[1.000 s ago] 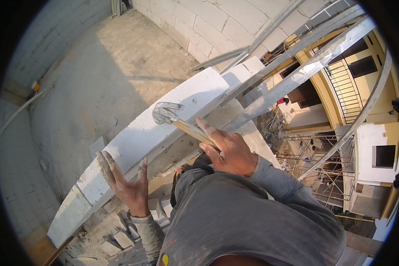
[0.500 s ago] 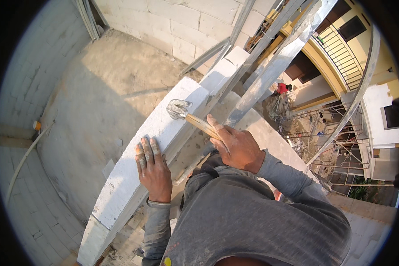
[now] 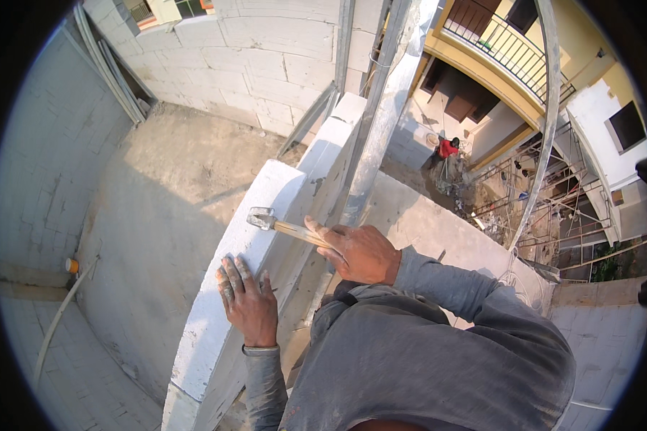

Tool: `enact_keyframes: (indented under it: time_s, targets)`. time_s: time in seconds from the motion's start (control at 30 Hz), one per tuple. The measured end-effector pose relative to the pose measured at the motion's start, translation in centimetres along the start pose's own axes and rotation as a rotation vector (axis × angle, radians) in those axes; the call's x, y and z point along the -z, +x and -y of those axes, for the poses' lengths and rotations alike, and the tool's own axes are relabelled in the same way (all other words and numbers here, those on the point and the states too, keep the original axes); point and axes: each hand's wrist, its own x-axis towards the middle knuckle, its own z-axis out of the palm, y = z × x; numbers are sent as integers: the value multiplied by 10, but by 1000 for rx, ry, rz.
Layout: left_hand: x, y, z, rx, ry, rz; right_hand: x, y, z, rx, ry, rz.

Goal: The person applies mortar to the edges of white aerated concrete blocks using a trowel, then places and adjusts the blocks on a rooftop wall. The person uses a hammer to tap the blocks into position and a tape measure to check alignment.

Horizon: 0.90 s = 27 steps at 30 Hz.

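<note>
My right hand [image 3: 363, 253] is closed round the wooden handle of a hammer [image 3: 295, 230]. Its metal head lies at the top face of a white block [image 3: 226, 269] in a low wall; whether it touches cannot be told. On that same block, nearer to me, rests my left hand [image 3: 250, 305], fingers stretched over the top face and dusted with pale mortar. The hammer head is a short way beyond the left fingertips. A lower white block [image 3: 331, 144] continues the wall on the far side.
A metal post [image 3: 381, 122] rises just right of the wall's far end. Below on the right are a person in red [image 3: 449, 148], scaffolding [image 3: 561, 187] and a balcony railing [image 3: 510, 54]. A pale hose [image 3: 54, 323] runs over the left-hand floor [image 3: 133, 244].
The view has shifted, so the far wall shows more. My right hand still grips the hammer, whose head has turned and sits nearer the left fingers. My left hand stays on the block.
</note>
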Motion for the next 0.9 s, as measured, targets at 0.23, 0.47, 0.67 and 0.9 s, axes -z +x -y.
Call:
enact_keyframes:
  time_s: [0.23, 0.47, 0.67, 0.9]
  targets:
    - [-7, -1, 5, -26, 59, -31, -13, -98, -19, -93, 206, -92]
    - [-7, 2, 5, -8, 145, 44, -21, -215, -70, -420, 167, 15]
    - [-5, -21, -12, 67, 142, -27, -78, -236, -200, -601, -18, 279]
    - [-22, -173, -86, 596, -113, 29, -147, -215, -348, -680, -219, 1003]
